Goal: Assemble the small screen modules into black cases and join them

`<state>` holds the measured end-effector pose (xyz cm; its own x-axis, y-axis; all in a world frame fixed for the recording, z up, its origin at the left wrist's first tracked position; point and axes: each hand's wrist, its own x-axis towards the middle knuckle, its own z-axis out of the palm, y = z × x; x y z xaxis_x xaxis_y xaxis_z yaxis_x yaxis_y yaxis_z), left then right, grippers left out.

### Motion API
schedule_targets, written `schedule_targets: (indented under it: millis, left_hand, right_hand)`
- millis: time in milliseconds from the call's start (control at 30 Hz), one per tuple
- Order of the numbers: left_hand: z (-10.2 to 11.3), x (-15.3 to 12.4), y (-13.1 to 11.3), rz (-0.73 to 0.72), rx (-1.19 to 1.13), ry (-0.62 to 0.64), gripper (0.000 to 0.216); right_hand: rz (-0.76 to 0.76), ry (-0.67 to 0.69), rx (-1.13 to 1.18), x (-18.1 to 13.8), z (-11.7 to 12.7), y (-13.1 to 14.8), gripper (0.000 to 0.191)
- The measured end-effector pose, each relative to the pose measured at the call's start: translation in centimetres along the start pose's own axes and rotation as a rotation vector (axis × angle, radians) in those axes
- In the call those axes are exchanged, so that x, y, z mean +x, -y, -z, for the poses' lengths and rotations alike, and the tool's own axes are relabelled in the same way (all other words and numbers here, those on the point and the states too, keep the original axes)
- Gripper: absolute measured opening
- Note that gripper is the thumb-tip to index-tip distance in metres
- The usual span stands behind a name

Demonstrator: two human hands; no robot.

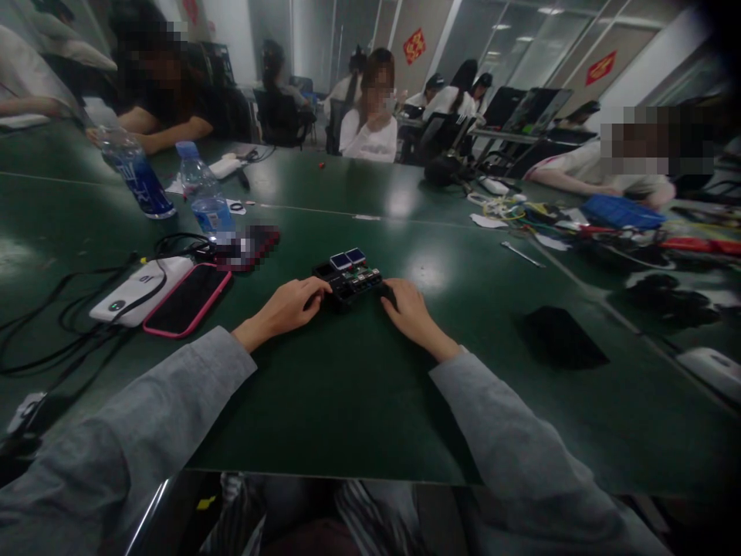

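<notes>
A small black electronic device (354, 283) with an exposed circuit board lies on the dark green table in front of me. Two small square screens (348, 259) with pale frames stand along its far side. My left hand (292, 303) grips the device's left end, its fingers curled and the fingertips against the casing. At the opposite end, my right hand (408, 310) has its fingertips on the right edge, with the thumb lower down. The undersides of the fingers are hidden on both hands.
Left of the device lie a pink-cased phone (188, 301), a white power bank (142, 289) with black cables, and two plastic bottles (205, 193). A black flat piece (564, 337), a wrench (522, 255) and tangled wires (625, 239) are on the right. Several people sit beyond.
</notes>
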<state>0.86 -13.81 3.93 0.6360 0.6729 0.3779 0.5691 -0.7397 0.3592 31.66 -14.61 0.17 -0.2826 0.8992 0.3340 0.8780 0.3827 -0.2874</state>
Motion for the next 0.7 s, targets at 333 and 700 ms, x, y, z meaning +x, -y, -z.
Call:
schedule_targets:
  millis: [333,700]
  left_hand:
    - [-0.3,0.4,0.3,0.025,-0.058,-0.001,0.035]
    - [-0.5,0.3,0.3,0.010,-0.019,0.001,0.040]
  right_hand:
    - [0.018,0.111,-0.105,-0.6,1.1,1.6,0.039]
    - [0.003,0.134,-0.125,-0.6,1.0,1.6,0.042]
